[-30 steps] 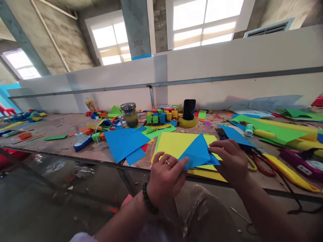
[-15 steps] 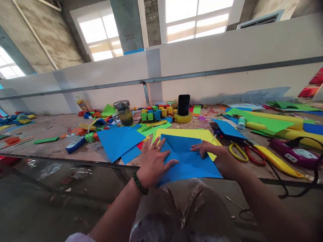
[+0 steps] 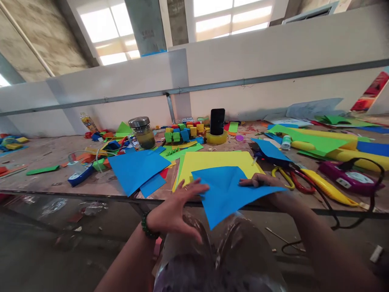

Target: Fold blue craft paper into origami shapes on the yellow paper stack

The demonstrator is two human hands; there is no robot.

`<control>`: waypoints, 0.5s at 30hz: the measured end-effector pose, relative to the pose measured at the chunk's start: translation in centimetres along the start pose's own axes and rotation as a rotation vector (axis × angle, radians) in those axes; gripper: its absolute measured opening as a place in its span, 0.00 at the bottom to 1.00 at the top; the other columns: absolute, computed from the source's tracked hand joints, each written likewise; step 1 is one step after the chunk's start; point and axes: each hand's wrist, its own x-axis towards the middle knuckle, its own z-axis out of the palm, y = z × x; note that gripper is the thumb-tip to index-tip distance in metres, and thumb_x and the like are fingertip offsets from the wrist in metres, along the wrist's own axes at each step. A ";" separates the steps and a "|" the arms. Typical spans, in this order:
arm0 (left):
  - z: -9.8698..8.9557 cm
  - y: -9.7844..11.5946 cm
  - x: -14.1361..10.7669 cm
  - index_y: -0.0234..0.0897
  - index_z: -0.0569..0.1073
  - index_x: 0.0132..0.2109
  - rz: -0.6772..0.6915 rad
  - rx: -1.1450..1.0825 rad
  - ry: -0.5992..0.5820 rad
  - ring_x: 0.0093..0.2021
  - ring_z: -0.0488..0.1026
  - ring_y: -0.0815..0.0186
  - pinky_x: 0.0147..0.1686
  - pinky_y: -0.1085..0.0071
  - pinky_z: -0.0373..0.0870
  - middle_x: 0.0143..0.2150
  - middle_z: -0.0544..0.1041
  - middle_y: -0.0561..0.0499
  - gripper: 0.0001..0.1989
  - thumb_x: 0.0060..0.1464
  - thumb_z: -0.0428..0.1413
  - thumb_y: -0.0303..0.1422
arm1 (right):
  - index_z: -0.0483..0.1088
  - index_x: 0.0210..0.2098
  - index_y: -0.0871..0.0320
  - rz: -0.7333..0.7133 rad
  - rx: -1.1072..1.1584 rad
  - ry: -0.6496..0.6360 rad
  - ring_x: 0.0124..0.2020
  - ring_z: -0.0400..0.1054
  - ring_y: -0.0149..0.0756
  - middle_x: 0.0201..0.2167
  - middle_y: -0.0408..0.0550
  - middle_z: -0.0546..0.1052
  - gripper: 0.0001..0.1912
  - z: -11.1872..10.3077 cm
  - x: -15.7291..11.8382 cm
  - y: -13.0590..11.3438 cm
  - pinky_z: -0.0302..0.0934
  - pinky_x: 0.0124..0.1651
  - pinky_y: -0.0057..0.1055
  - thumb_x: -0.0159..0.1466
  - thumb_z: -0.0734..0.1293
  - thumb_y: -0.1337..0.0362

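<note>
A creased sheet of blue paper (image 3: 226,190) lies partly over yellow sheets (image 3: 219,159) at the table's front edge, its near corner hanging over my lap. My right hand (image 3: 267,186) grips the sheet's right side, fingers curled on top and the rest hidden under the paper. At the left edge, my left hand (image 3: 179,207) is open, thumb and fingers spread wide, fingertips near the sheet's upper left; whether they touch it I cannot tell. Another blue sheet (image 3: 136,168) rests to the left of my left hand.
Scissors with yellow and red handles (image 3: 284,177) and a yellow cutter (image 3: 331,190) lie at right, beside a purple glue gun-like tool (image 3: 349,174). Behind stand a lidded glass mug (image 3: 142,134), a phone (image 3: 217,121) on a tape roll (image 3: 216,138) and several foam blocks (image 3: 182,134).
My left hand has come off the blue sheet, moving left and down with fingers spreading. The sheet has turned, its near corner now pointing toward me. My right hand has shifted right.
</note>
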 end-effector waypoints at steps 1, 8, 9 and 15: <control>0.4 0.2 0.3 0.45 0.61 0.65 -0.021 -0.051 -0.044 0.67 0.58 0.48 0.68 0.49 0.39 0.65 0.66 0.44 0.45 0.41 0.66 0.49 | 0.60 0.23 0.53 0.006 0.019 0.015 0.53 0.71 0.58 0.41 0.56 0.82 0.22 0.1 0.1 -0.3 0.63 0.55 0.50 0.52 0.72 0.45; 4.8 -0.6 2.3 0.35 0.77 0.30 -0.282 -0.312 0.356 0.31 0.72 0.63 0.35 0.69 0.65 0.27 0.77 0.50 0.14 0.56 0.54 0.39 | 0.73 0.32 0.56 0.044 -0.255 0.005 0.40 0.73 0.48 0.35 0.50 0.80 0.19 -0.3 0.3 -2.0 0.67 0.46 0.42 0.51 0.72 0.47; 5.0 -0.8 2.4 0.34 0.75 0.28 -0.311 -0.319 0.392 0.28 0.69 0.65 0.30 0.71 0.62 0.24 0.74 0.51 0.15 0.56 0.54 0.40 | 0.73 0.32 0.56 0.059 -0.286 0.009 0.38 0.73 0.47 0.34 0.49 0.80 0.19 -0.4 0.4 -1.8 0.67 0.43 0.39 0.52 0.71 0.46; 3.8 -1.3 3.6 0.31 0.67 0.58 -0.547 -0.065 0.441 0.24 0.64 0.68 0.26 0.73 0.52 0.21 0.66 0.58 0.27 0.52 0.58 0.35 | 0.71 0.25 0.56 0.151 -0.534 0.175 0.25 0.67 0.37 0.20 0.43 0.73 0.23 -0.5 1.6 -1.0 0.57 0.26 0.29 0.55 0.65 0.42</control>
